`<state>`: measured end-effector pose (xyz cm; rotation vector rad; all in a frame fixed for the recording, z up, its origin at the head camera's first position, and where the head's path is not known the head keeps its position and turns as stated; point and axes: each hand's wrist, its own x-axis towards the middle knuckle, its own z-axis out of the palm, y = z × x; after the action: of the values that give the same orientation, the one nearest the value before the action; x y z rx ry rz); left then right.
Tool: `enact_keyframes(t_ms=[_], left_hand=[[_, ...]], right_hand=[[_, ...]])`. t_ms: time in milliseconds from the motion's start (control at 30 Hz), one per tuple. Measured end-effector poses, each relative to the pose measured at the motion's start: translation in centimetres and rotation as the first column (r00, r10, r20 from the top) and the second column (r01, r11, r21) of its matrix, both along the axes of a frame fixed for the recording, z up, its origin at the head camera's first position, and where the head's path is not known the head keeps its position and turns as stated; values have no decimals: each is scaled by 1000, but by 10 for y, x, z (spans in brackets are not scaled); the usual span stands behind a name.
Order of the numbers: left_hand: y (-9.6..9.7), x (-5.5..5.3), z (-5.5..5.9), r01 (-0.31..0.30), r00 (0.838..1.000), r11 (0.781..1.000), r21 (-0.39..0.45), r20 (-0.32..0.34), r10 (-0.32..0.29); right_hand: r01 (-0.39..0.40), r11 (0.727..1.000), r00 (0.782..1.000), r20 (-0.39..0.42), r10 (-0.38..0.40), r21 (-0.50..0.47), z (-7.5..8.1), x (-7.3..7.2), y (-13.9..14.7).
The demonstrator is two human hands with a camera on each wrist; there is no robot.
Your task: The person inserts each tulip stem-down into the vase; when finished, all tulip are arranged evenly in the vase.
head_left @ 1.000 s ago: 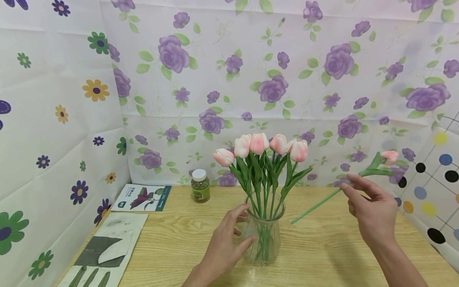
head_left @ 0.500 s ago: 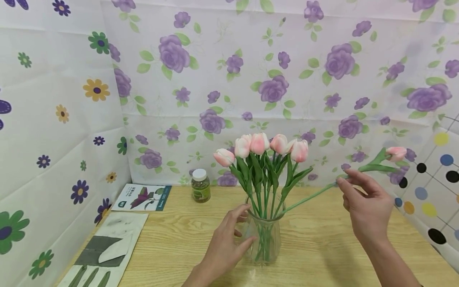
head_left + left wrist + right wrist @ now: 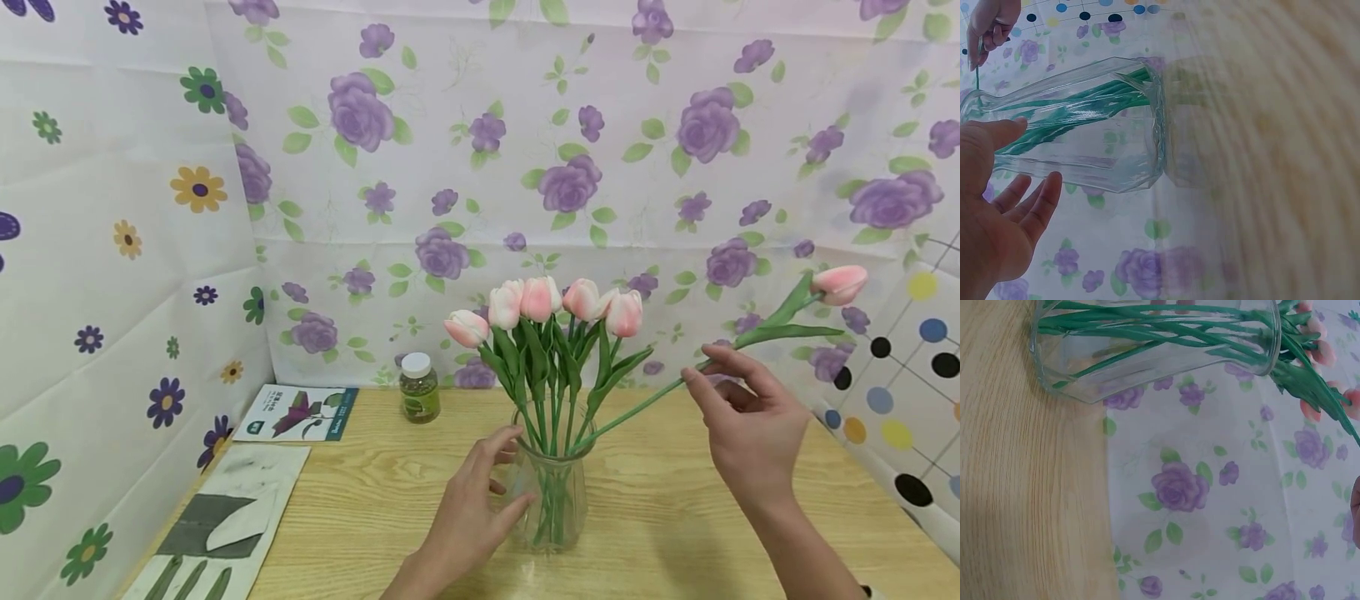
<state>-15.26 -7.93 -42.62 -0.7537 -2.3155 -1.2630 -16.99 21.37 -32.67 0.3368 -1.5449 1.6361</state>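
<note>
A clear glass vase stands on the wooden table, holding several pink-and-white tulips upright. Beside its left side is my left hand, fingers loosely bent and spread. Its fingertips reach the rim area and the thumb lies in front of the glass; firm contact cannot be told. My right hand pinches another tulip by the stem, just below its leaves. That tulip slants, bloom up to the right, with its lower stem end at the vase's mouth. Only an edge of the right hand shows in the right wrist view.
A small jar with a white lid stands behind the vase to the left. A booklet and a printed sheet lie along the table's left side. Flower-patterned cloth hangs behind the table.
The right hand has moved left with the tulip, bringing its stem end from beside the vase to the mouth. Its bloom has risen and shifted right. The left hand has stayed put.
</note>
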Motion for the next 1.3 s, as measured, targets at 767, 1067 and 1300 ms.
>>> enact_keyframes(t_ms=[767, 1067, 1300], left_hand=[[-2, 1, 2, 9, 999, 1000, -28, 40, -8], [-2, 1, 1, 1, 1000, 1000, -26, 28, -1], [-1, 2, 0, 2, 1000, 1000, -24, 21, -2]], right_hand=[[59, 936, 974, -224, 21, 347, -1, 5, -36], [24, 889, 971, -221, 88, 456, -1, 5, -44], [-8, 855, 966, -217, 141, 519, -4, 2, -52]])
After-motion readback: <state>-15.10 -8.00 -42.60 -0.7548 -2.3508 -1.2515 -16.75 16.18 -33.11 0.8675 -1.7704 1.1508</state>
